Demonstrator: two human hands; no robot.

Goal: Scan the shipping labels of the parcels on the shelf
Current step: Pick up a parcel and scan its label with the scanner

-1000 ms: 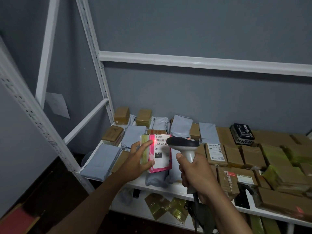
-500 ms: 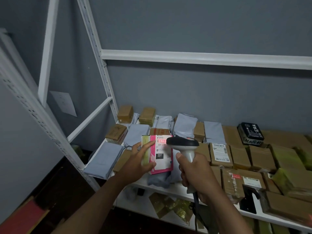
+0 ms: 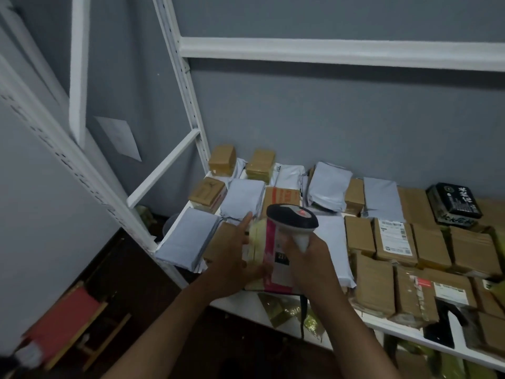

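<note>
A: Where's the pkg?

B: Pink-and-yellow parcel (image 3: 263,258) at the shelf (image 3: 246,305) front edge. My left hand (image 3: 232,265) grips its left side; my right hand (image 3: 308,262) is wrapped round the scanner (image 3: 292,218) handle, head just above it.

A: Tips?

B: I'd tilt the label flat toward the scanner, keep fingers off the barcode, hold steady till it reads.

A: Anything unclear?

B: Label's mostly hidden behind scanner and wrist, blurry too. Can't tell if the beam's on the code.
</note>
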